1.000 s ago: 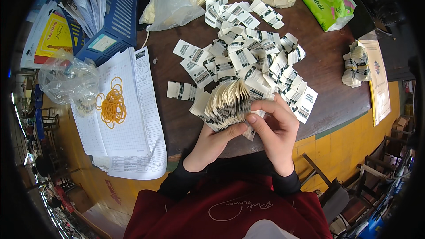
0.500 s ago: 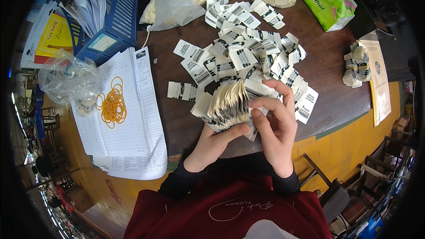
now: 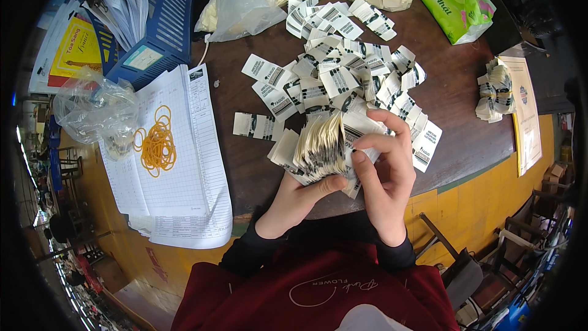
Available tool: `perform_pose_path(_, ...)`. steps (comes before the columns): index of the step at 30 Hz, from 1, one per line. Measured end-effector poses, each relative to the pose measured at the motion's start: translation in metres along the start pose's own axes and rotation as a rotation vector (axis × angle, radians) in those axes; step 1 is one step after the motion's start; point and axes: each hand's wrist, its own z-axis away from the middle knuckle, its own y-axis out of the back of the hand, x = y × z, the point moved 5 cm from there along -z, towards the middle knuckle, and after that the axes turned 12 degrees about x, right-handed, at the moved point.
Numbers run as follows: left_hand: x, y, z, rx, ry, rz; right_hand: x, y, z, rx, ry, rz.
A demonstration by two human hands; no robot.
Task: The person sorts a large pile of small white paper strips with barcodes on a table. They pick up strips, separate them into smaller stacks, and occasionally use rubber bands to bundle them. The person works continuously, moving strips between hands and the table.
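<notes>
Both hands grip fanned white label stack (image 3: 318, 150); green packet (image 3: 453, 0) top right.

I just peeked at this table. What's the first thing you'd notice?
Both hands, left hand and right hand, hold a fanned stack of folded labels at the table's near edge. Behind it sprawls a heap of loose black-and-white labels. On the left, yellow rubber bands lie on a printed sheet.

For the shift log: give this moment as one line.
left hand: holds fanned stack of tags | right hand: fingers on stack's right side | loose tags: spread on brown table | rubber bands: on paper sheet
</notes>
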Motion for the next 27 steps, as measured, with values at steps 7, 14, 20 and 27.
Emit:
perform_pose_path(7, 0.0008, -0.0001, -0.0009, -0.013, -0.06, -0.032, -0.0048, -0.0011, -0.0011, -0.078, 0.101, 0.127)
perform_pose_path(14, -0.0003, 0.0005, -0.0023, 0.013, -0.036, -0.012, -0.0062, 0.0002, -0.0022, -0.008, 0.196, 0.236)
perform_pose_path(20, 0.0011, -0.0009, -0.0019, 0.008, -0.037, -0.052, -0.0024, 0.0025, -0.0023, -0.093, 0.142, 0.2)
perform_pose_path(27, 0.0008, -0.0007, -0.0025, -0.018, -0.052, -0.058, -0.0028, 0.0015, -0.0029, -0.076, 0.171, 0.181)
